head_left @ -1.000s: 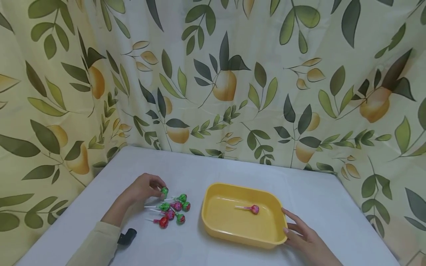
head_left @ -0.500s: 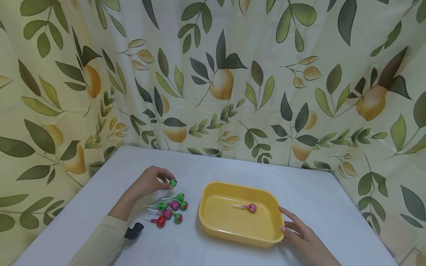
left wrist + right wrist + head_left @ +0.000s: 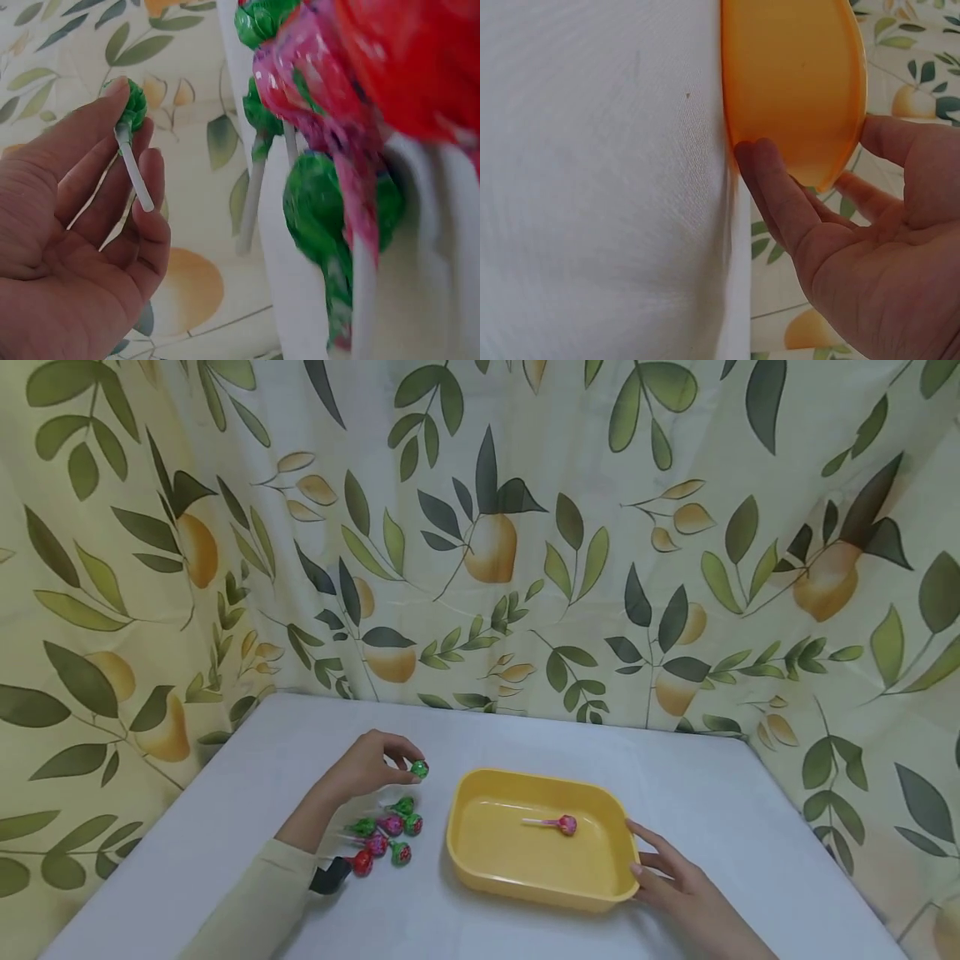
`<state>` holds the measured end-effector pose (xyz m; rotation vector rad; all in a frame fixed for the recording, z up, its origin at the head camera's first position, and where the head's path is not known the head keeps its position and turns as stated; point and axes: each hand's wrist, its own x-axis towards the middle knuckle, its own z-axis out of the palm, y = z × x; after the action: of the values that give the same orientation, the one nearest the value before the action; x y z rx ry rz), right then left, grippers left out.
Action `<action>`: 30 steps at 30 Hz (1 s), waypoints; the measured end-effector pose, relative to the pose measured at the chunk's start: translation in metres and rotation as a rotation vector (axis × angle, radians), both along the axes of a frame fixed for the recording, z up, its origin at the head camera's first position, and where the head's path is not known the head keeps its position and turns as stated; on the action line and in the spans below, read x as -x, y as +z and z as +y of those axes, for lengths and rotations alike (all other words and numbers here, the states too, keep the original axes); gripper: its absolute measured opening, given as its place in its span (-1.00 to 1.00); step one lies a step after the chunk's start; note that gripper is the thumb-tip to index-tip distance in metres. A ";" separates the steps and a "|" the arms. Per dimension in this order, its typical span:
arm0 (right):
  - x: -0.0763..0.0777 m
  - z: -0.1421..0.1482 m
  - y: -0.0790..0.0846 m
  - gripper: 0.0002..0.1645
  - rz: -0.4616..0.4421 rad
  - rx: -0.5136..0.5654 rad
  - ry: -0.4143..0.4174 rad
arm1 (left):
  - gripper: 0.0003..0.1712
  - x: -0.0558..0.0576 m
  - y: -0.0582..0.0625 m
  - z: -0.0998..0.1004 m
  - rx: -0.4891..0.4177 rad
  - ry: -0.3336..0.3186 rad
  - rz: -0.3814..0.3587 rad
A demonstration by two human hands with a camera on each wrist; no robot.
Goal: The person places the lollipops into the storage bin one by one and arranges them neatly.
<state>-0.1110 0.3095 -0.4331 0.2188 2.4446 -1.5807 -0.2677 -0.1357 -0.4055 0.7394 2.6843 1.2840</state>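
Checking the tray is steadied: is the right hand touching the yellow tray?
Touching. The right wrist view shows the right hand with fingers against the yellow tray wall.

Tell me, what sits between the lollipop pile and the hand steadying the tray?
In the head view, the yellow tray, holding one pink lollipop, lies between the pile and the right hand.

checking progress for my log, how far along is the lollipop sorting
Done: one pink lollipop lies in the yellow tray. In hand: the left hand pinches a green lollipop above the table, short of the tray, while the right hand steadies the tray's corner. Left: about six lollipops in the pile.
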 end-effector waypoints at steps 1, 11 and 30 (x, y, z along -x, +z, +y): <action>0.000 0.001 0.000 -0.16 0.004 -0.004 0.005 | -0.74 0.000 0.000 0.003 -0.002 -0.004 -0.002; -0.003 0.007 0.002 -0.17 0.062 0.015 0.089 | -0.76 0.003 0.002 0.039 -0.014 -0.038 -0.013; -0.003 0.002 0.001 -0.15 0.015 -0.022 0.011 | -0.77 0.000 0.005 0.078 -0.040 -0.127 -0.001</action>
<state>-0.1076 0.3113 -0.4320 0.1972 2.4710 -1.5575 -0.2682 -0.0578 -0.4009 0.8973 2.5709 1.3108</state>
